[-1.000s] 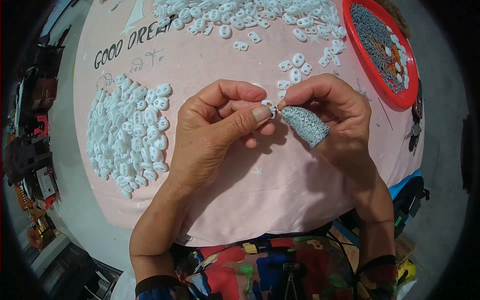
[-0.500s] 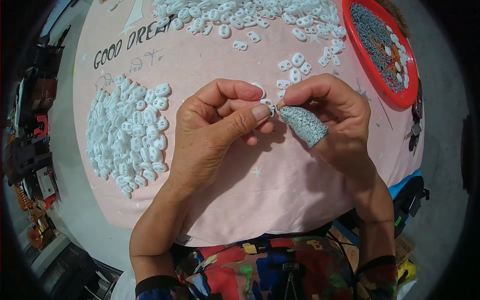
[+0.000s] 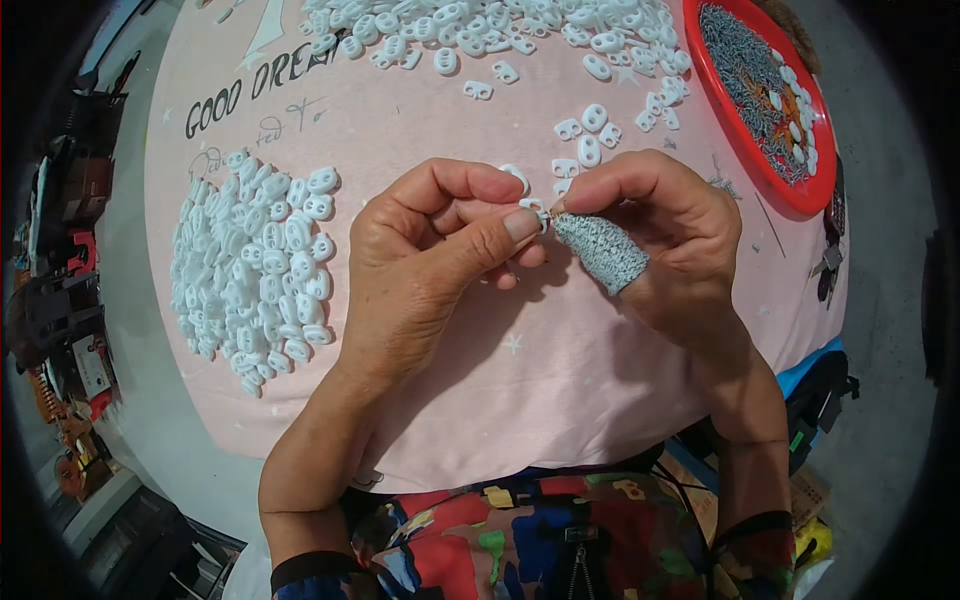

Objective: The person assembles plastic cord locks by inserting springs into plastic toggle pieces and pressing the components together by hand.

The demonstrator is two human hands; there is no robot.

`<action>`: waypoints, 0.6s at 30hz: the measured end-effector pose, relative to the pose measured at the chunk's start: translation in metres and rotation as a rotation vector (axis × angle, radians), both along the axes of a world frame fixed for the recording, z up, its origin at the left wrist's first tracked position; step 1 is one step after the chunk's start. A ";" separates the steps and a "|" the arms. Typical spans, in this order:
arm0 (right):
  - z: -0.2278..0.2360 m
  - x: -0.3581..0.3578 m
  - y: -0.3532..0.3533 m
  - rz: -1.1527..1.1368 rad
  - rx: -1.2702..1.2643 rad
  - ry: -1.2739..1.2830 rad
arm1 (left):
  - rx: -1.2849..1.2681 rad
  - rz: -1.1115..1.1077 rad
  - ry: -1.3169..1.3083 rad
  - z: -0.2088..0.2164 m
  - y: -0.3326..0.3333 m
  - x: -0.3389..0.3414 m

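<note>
White plastic forms the piece [image 3: 531, 204] pinched between thumb and forefinger of the left hand [image 3: 405, 265], above the pink cloth [image 3: 520, 390]. Beside it, the right hand [image 3: 685, 245], one digit in a grey sleeve [image 3: 600, 250], has its fingertips drawn close together; I cannot tell whether they grip anything. This piece looks unfinished. The left heap [image 3: 250, 270] is probably done work, while the far heap [image 3: 490, 20] and grey bits [image 3: 740, 75] in the red tray [image 3: 812, 200] suggest plenty is left.
</note>
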State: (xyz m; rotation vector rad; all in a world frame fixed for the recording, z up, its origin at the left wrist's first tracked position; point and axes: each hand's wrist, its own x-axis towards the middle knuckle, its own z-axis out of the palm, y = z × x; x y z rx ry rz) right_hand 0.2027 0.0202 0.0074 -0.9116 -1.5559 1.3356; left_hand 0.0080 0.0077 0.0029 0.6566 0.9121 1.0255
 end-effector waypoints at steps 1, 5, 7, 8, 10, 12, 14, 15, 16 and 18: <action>0.001 -0.001 -0.001 -0.007 0.005 0.004 | 0.003 0.001 0.002 0.000 0.000 0.000; 0.002 -0.001 -0.001 -0.008 -0.035 0.053 | 0.025 -0.003 0.014 -0.001 0.000 0.000; 0.002 0.000 0.001 0.001 -0.114 0.095 | 0.031 -0.005 0.029 0.000 0.000 0.000; 0.001 0.000 0.001 0.001 -0.114 0.095 | 0.039 -0.007 0.045 0.001 0.000 0.000; 0.000 0.000 0.002 -0.016 -0.100 0.067 | 0.043 -0.007 0.044 0.001 0.000 0.000; 0.003 0.001 0.002 -0.001 -0.167 0.124 | 0.047 -0.008 0.042 0.000 -0.001 0.000; 0.005 0.001 0.002 0.015 -0.234 0.181 | 0.062 -0.018 0.023 0.000 -0.001 -0.001; 0.006 0.000 0.002 0.010 -0.251 0.175 | 0.062 -0.018 0.023 0.000 -0.001 -0.001; 0.007 0.000 0.002 0.005 -0.269 0.170 | 0.057 -0.012 0.029 0.002 -0.001 -0.001; 0.006 0.000 0.001 0.005 -0.264 0.170 | 0.052 -0.008 0.036 0.002 -0.001 0.000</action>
